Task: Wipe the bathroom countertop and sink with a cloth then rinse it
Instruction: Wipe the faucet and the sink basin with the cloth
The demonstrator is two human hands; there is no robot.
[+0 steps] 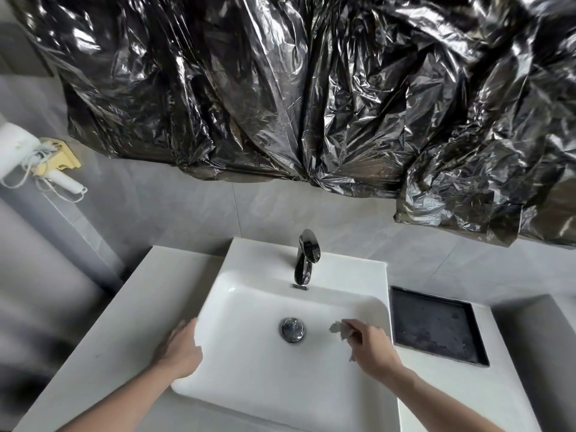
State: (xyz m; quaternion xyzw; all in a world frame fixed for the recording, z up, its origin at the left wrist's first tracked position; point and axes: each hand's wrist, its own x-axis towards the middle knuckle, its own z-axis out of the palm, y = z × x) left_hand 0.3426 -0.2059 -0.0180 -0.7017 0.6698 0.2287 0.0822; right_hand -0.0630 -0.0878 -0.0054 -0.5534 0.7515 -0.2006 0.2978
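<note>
Two hands reach into the head view from below, well apart, one at each side of the sink (249,397). The left hand (179,350) lies with its fingers straight and relaxed over the sink's left rim, palm down, gripping nothing. The right hand (372,346) is inside the basin, its fingers curled and pinching a small crumpled cloth (339,330), which sticks out past the fingertips toward the drain (292,329). The cloth sits low in the basin; whether it touches the sink floor cannot be told.

Between the hands the basin floor is bare white, with the drain plug nearer the right hand than the left. Ahead of both hands, on the far ledge of the sink, the dark tap (307,260) stands with its spout over the basin.

Outside the left hand the counter (124,322) runs as a flat pale strip to its left edge. Outside the right hand, past the sink's right rim, a square black tray (436,325) is set in the counter; only pale smudges show in it.

Above the tap, crinkled black plastic (311,88) hangs over the wall. Far left of the left hand a white hair dryer (18,151) sits in a yellow holder (64,157).
</note>
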